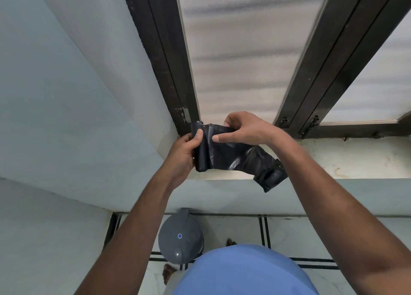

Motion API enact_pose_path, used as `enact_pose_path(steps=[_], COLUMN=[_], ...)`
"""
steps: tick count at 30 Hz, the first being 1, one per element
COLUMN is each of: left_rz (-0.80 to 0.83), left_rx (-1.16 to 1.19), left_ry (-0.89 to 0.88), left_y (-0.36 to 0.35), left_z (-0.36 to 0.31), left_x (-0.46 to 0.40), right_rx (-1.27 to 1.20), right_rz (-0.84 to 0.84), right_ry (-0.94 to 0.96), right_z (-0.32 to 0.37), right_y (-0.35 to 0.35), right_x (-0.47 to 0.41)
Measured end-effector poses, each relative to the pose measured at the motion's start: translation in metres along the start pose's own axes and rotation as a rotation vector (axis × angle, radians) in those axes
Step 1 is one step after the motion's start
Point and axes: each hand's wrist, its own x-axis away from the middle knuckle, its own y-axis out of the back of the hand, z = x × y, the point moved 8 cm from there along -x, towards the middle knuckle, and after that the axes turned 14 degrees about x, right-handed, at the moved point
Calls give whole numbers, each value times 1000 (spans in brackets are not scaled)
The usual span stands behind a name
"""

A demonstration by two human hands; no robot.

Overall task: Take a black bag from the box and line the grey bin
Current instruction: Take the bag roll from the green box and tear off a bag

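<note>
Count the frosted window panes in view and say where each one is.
2. One pane fills the middle above the hands; the second pane is at the right edge, cut off by the picture. Others may lie outside the view.

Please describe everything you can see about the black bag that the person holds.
The black bag is thin, glossy plastic, creased and still partly folded into a narrow strip. Both hands hold it in the air in front of the window sill, touching nothing else. The left hand pinches its folded left end with the thumb on top; the right hand grips its upper edge, one finger pressed flat on it. Its loose right end hangs down, tilted to the right, below the right wrist.
</note>
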Motion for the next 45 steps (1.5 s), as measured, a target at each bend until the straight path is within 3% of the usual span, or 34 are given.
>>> enact_pose_path(steps=[7, 16, 37, 40, 45], left_rz=[-6, -60, -92, -27, -5], left_rx=[-26, -167, -98, -24, -23], left_ry=[-26, -65, -94, -87, -162], left_y=[-1, 3, 6, -7, -22], left_z=[-5, -9, -10, -12, -28], left_x=[2, 4, -3, 3, 6], right_rx=[86, -33, -114, 48, 28], right_rz=[100, 100, -74, -160, -207], right_ry=[61, 78, 162, 99, 22], right_z=[12, 2, 0, -17, -51], right_y=[-5, -12, -24, -20, -17], right_x=[-5, -9, -2, -4, -6])
